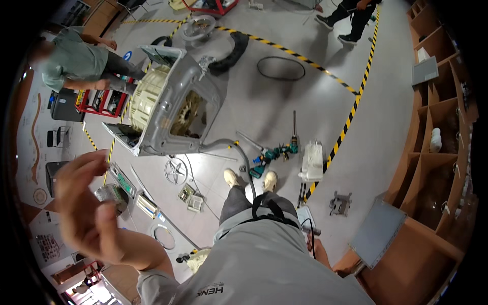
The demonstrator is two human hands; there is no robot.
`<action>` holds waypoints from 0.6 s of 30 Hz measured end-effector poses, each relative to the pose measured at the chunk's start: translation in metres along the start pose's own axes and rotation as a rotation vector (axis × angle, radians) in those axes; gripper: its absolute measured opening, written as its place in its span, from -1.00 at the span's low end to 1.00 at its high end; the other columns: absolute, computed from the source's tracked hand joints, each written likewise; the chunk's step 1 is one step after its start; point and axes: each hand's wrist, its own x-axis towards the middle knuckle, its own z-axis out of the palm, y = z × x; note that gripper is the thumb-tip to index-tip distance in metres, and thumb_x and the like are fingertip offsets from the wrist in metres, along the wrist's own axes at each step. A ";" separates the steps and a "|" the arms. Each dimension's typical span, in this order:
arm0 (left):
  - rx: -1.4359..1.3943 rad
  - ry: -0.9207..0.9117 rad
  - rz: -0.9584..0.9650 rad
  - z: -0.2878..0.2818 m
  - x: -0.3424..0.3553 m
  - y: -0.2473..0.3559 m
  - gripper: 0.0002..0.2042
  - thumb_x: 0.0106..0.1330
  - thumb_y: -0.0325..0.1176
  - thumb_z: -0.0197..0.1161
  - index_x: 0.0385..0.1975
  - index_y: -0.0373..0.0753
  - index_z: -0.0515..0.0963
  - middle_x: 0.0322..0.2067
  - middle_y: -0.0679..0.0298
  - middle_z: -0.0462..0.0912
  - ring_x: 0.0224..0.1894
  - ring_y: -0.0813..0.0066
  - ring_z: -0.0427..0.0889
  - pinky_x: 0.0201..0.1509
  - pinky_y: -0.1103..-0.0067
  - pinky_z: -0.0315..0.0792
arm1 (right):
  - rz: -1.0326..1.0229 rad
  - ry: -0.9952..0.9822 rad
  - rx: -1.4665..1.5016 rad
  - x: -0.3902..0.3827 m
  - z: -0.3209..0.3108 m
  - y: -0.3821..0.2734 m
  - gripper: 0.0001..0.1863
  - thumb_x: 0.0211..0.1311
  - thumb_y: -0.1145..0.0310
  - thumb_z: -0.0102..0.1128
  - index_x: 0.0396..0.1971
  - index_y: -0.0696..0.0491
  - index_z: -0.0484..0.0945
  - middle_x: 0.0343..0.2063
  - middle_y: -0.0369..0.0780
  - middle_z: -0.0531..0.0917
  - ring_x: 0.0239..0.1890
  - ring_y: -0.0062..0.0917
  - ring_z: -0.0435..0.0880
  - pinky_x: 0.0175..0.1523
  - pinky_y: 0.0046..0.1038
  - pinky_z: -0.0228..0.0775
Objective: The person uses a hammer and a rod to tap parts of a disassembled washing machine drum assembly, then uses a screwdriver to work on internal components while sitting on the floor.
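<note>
My left hand (89, 208) is raised at the left, fingers loosely bent and thumb apart, with nothing visible in it. Low beside my right hip, my right hand (310, 245) is closed at a dark bar-shaped thing (313, 230) with a thin black cord; my body partly hides the grip. Ahead, a grey washing machine cabinet (165, 109) lies tipped on the floor, its cream tub (147, 99) showing. Near my feet are teal-and-black cordless power tools (287, 148), one with a long shaft. A ribbed grey hose (249, 175) runs between my shoes.
A translucent plastic container (312, 161) stands right of the tools. Metal pulley wheel (176, 170), small parts (190, 197) and a metal bracket (340, 203) lie around. Wooden shelving (432, 168) lines the right. One person (76, 61) stands by the cabinet; another (351, 20) is farther off.
</note>
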 end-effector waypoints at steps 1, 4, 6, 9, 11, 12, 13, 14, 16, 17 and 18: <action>0.030 -0.134 -0.105 -0.001 0.001 -0.003 -0.61 0.08 -0.33 0.16 -0.14 -0.49 0.43 -0.16 -0.10 0.49 -0.11 0.10 0.49 -0.05 0.42 0.34 | 0.008 0.006 0.003 -0.009 -0.001 -0.006 -0.45 0.13 -0.17 0.07 -0.73 0.03 0.34 -0.82 -0.28 0.34 -0.83 -0.52 0.28 -0.71 -0.44 0.14; 0.059 -0.490 -0.314 0.019 0.005 -0.023 -0.63 0.07 -0.44 0.22 -0.10 -0.44 0.43 -0.13 -0.01 0.50 -0.08 0.14 0.49 0.02 0.45 0.33 | 0.016 0.047 0.045 -0.019 -0.012 -0.006 -0.46 0.13 -0.15 0.08 -0.72 0.04 0.34 -0.81 -0.28 0.34 -0.82 -0.52 0.28 -0.71 -0.44 0.14; 0.054 -0.663 -0.460 0.035 -0.001 -0.038 -0.61 0.10 -0.40 0.24 -0.06 -0.39 0.41 -0.15 -0.02 0.49 -0.10 0.02 0.48 -0.02 0.45 0.35 | 0.011 0.074 0.060 -0.018 -0.022 -0.014 -0.47 0.14 -0.13 0.09 -0.72 0.04 0.35 -0.81 -0.28 0.35 -0.82 -0.52 0.29 -0.71 -0.44 0.14; 0.136 -0.671 -0.596 0.032 -0.023 -0.052 -0.62 0.14 -0.36 0.23 -0.05 -0.36 0.41 -0.18 0.00 0.51 -0.12 0.01 0.49 -0.07 0.42 0.36 | -0.014 0.087 0.020 -0.013 -0.032 -0.039 -0.49 0.14 -0.11 0.10 -0.72 0.04 0.35 -0.80 -0.29 0.35 -0.81 -0.52 0.29 -0.71 -0.44 0.14; 0.113 -0.599 -0.634 0.034 -0.033 -0.067 -0.63 0.15 -0.34 0.23 -0.05 -0.34 0.42 -0.20 0.01 0.51 -0.14 0.03 0.49 -0.09 0.42 0.37 | -0.034 0.104 0.003 -0.010 -0.037 -0.065 -0.50 0.15 -0.09 0.11 -0.71 0.04 0.36 -0.80 -0.29 0.35 -0.81 -0.52 0.29 -0.71 -0.44 0.14; 0.116 -0.600 -0.649 0.034 -0.040 -0.079 -0.63 0.16 -0.33 0.22 -0.05 -0.33 0.43 -0.20 0.02 0.52 -0.15 0.07 0.51 -0.11 0.42 0.38 | -0.040 0.113 -0.005 -0.006 -0.037 -0.081 -0.50 0.15 -0.08 0.11 -0.71 0.04 0.36 -0.80 -0.29 0.35 -0.81 -0.52 0.29 -0.71 -0.44 0.14; 0.090 -0.600 -0.680 0.036 -0.039 -0.084 -0.63 0.17 -0.31 0.22 -0.06 -0.32 0.43 -0.19 0.02 0.52 -0.15 0.08 0.51 -0.11 0.42 0.38 | -0.040 0.113 -0.011 -0.003 -0.037 -0.093 -0.51 0.15 -0.08 0.11 -0.71 0.04 0.36 -0.79 -0.29 0.35 -0.80 -0.52 0.30 -0.71 -0.44 0.14; 0.063 -0.597 -0.711 0.039 -0.035 -0.090 -0.63 0.17 -0.29 0.22 -0.06 -0.32 0.44 -0.19 0.02 0.52 -0.15 0.10 0.51 -0.11 0.42 0.39 | -0.049 0.121 -0.028 0.002 -0.037 -0.111 -0.51 0.15 -0.07 0.12 -0.71 0.04 0.36 -0.79 -0.29 0.36 -0.80 -0.52 0.30 -0.71 -0.44 0.14; 0.066 -0.577 -0.734 0.038 -0.035 -0.104 -0.63 0.19 -0.25 0.21 -0.06 -0.32 0.44 -0.18 0.03 0.53 -0.15 0.10 0.51 -0.10 0.41 0.39 | -0.028 0.135 -0.045 0.008 -0.032 -0.144 -0.52 0.16 -0.05 0.12 -0.70 0.04 0.36 -0.79 -0.29 0.36 -0.80 -0.52 0.30 -0.71 -0.44 0.14; 0.066 -0.566 -0.748 0.040 -0.034 -0.114 -0.62 0.19 -0.24 0.20 -0.06 -0.31 0.44 -0.17 0.04 0.53 -0.15 0.11 0.51 -0.09 0.41 0.39 | -0.014 0.145 -0.055 0.013 -0.026 -0.162 -0.53 0.16 -0.05 0.13 -0.70 0.04 0.37 -0.79 -0.29 0.36 -0.80 -0.52 0.30 -0.71 -0.44 0.14; 0.047 -0.561 -0.766 0.041 -0.032 -0.123 -0.62 0.20 -0.22 0.19 -0.05 -0.31 0.44 -0.16 0.04 0.53 -0.14 0.11 0.51 -0.09 0.41 0.39 | 0.063 0.175 0.016 0.014 -0.026 -0.179 -0.62 0.16 0.08 0.19 -0.67 0.03 0.38 -0.76 -0.31 0.35 -0.77 -0.55 0.30 -0.70 -0.45 0.12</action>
